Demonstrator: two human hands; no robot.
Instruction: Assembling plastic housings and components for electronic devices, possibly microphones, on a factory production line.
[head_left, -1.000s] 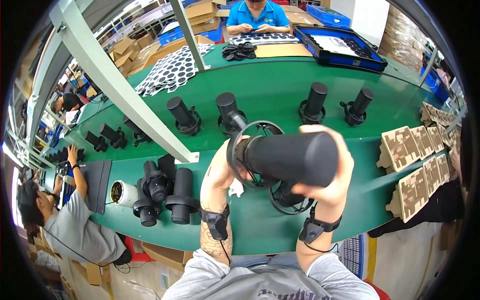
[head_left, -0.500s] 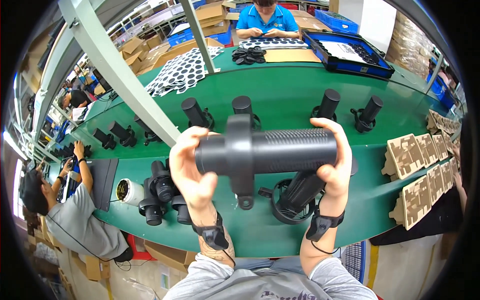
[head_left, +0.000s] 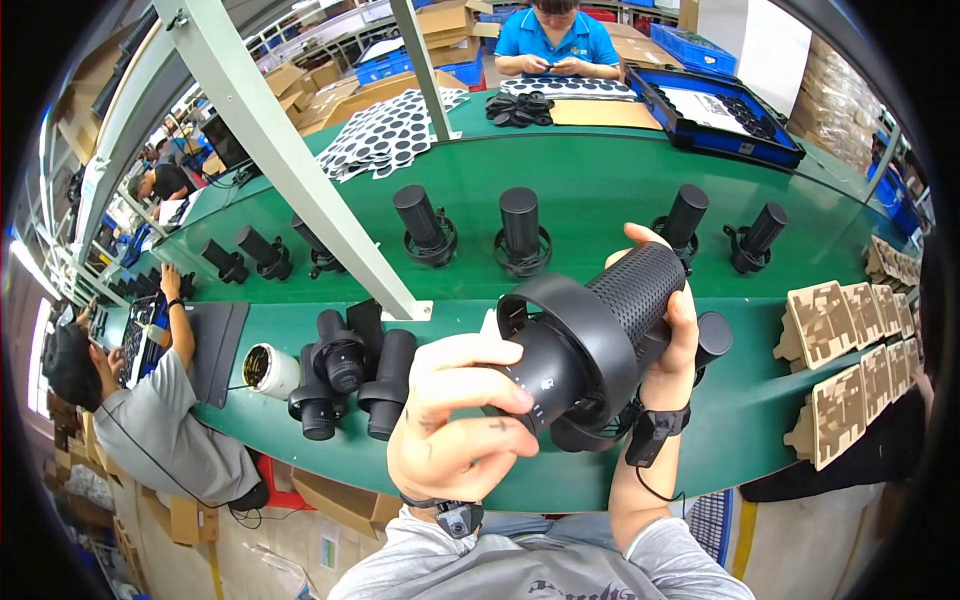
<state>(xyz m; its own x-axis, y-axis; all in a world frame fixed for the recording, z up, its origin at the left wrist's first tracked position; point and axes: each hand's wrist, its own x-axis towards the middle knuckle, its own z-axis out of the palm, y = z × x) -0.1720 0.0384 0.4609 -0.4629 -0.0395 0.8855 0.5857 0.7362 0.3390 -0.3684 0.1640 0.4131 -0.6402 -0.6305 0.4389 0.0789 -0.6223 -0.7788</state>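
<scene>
Both my hands hold a black microphone (head_left: 641, 286) tilted over the workbench, its perforated mesh end up and to the right. A wide black ring mount (head_left: 597, 345) surrounds its body. My left hand (head_left: 455, 410) has its fingers curled on the smooth lower end, where small white markings show. My right hand (head_left: 678, 335) wraps the mesh end from behind and the right. Beneath it, another black microphone (head_left: 712, 338) is mostly hidden by the hands and the held one.
Several microphones (head_left: 519, 222) stand in ring mounts along the far green bench; more cluster (head_left: 340, 355) at left beside a white tub (head_left: 275, 370). Moulded pulp trays (head_left: 818, 325) line the right. A metal post (head_left: 290, 170) crosses front left. Co-workers sit opposite (head_left: 556, 45) and left (head_left: 170, 420).
The microphone has turned from lying level across my view to a diagonal tilt, its lower end toward me. My left hand has moved down and right, its fingers now over that end.
</scene>
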